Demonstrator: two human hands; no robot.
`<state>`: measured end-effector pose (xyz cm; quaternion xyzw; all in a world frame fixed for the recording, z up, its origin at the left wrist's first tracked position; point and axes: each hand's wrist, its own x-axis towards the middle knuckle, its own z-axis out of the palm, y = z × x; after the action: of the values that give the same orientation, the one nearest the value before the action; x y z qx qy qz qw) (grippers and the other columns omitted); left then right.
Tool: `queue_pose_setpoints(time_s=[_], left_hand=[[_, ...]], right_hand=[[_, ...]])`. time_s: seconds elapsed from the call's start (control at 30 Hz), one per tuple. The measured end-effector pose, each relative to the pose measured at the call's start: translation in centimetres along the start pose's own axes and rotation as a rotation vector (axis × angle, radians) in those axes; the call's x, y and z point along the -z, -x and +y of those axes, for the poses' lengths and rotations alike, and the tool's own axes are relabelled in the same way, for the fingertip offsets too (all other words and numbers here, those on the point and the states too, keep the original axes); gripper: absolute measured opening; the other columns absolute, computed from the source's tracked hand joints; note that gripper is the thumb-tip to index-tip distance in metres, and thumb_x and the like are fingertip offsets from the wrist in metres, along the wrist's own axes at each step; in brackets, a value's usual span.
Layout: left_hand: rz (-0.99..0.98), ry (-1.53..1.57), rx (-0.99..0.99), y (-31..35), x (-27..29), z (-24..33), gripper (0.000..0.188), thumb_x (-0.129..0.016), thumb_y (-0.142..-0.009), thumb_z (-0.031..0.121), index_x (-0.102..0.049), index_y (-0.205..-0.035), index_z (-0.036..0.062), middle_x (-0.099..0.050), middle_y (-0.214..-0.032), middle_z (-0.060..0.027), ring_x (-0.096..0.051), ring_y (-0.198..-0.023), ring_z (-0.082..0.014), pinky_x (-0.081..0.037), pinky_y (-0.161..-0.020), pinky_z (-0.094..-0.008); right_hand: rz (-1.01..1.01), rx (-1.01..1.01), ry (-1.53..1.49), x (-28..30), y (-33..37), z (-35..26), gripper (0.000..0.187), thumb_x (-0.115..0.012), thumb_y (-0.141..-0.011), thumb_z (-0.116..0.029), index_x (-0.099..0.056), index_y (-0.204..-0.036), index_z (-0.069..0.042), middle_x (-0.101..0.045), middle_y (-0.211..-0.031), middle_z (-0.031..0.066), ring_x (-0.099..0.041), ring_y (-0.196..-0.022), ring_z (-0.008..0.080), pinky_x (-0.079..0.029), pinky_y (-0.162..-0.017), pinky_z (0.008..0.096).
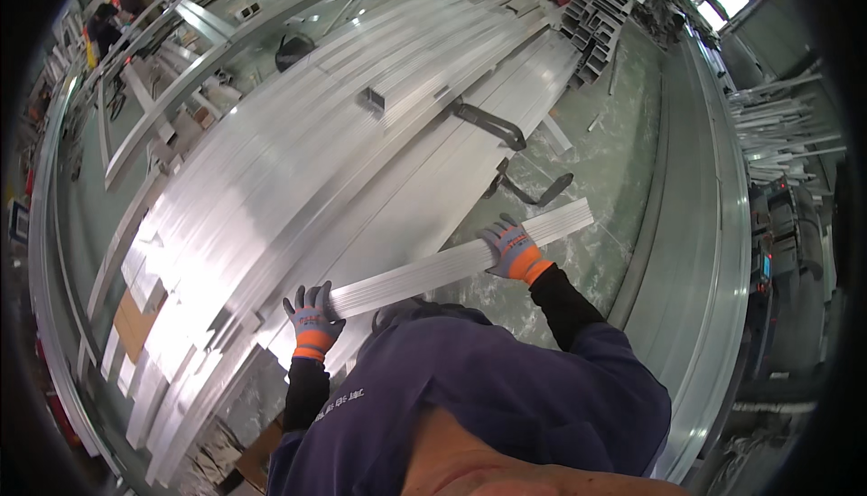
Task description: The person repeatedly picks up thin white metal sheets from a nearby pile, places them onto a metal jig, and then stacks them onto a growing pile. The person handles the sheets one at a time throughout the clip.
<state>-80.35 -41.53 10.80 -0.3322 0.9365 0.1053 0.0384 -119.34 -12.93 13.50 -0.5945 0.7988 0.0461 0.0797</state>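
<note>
A long, flat, grooved aluminium profile (411, 277) spans the space in front of my body, its right end farther from me than its left. My left hand (314, 320), in a grey and orange work glove, holds the profile's left end, with the fingertips showing beyond it. Toward the other end, my right hand (515, 250), gloved alike, grips the bar, and a length of it sticks out past the hand. Beneath and beyond lies a broad layer of long silver aluminium profiles (298, 162). The undersides of both grips are hidden.
Dark straps (492, 124) lie across the profiles' right edge, and another strap (542, 191) reaches the floor. A small metal offcut (370, 98) rests on the layer. Stacked channel sections (596, 22) stand at the far right. A metal frame (190, 71) is at left; a long bench (691, 252) runs right.
</note>
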Motion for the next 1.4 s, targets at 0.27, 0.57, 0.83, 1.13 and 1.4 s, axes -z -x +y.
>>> queue_pose_setpoints(time_s=[0.27,0.57,0.83,1.13,1.4], left_hand=[[0.227,0.286,-0.270,-12.1,1.2,4.7,0.080,-0.086,-0.063,0.037,-0.054,-0.130,0.0081,-0.059,-0.120,-0.0158,-0.052,-0.114,-0.0383,-0.040,-0.100,-0.0526],[0.390,0.257,-0.135,-27.4,2.1,18.5,0.094,-0.088,-0.064,0.042,-0.047,-0.142,0.0070,-0.053,-0.128,-0.0213,-0.048,-0.119,-0.0420,-0.040,-0.102,-0.0536],[0.447,0.052,0.019,-43.4,4.9,25.4,0.087,-0.082,-0.071,0.046,-0.048,-0.143,0.0101,-0.052,-0.136,-0.0161,-0.044,-0.130,-0.0360,-0.029,-0.113,-0.0566],[0.103,-0.116,0.321,-44.6,1.5,21.1,0.079,-0.067,-0.084,0.047,-0.043,-0.148,0.0087,-0.036,-0.158,-0.0118,-0.025,-0.149,-0.0343,-0.013,-0.121,-0.0570],[0.283,-0.078,0.589,-35.9,-1.3,16.7,0.087,-0.070,-0.081,0.046,-0.035,-0.154,0.0135,-0.026,-0.163,-0.0156,-0.019,-0.150,-0.0396,-0.012,-0.121,-0.0551]], right_hand=[[0.086,-0.211,0.180,5.1,-7.7,10.9,0.082,-0.074,-0.071,-0.038,-0.046,-0.146,-0.023,-0.047,-0.148,0.0072,-0.036,-0.143,0.0310,-0.015,-0.123,0.0528],[0.141,-0.211,0.121,8.5,-22.8,32.2,0.084,-0.070,-0.074,-0.022,-0.038,-0.152,-0.030,-0.040,-0.154,0.0039,-0.027,-0.148,0.0319,-0.010,-0.123,0.0541],[0.291,-0.394,0.051,10.7,-38.7,45.0,0.083,-0.070,-0.080,-0.025,-0.032,-0.154,-0.022,-0.038,-0.155,0.0081,-0.029,-0.147,0.0318,-0.022,-0.119,0.0555],[0.153,-1.028,-1.170,-3.1,-49.7,36.2,0.062,-0.055,-0.095,-0.023,-0.031,-0.150,-0.005,-0.057,-0.134,0.0179,-0.056,-0.123,0.0339,-0.043,-0.103,0.0432],[0.207,-1.135,-2.298,-5.9,-49.2,33.8,0.045,-0.055,-0.095,-0.051,-0.063,-0.108,-0.008,-0.068,-0.088,0.0132,-0.062,-0.062,0.0302,-0.046,-0.058,0.0388]])
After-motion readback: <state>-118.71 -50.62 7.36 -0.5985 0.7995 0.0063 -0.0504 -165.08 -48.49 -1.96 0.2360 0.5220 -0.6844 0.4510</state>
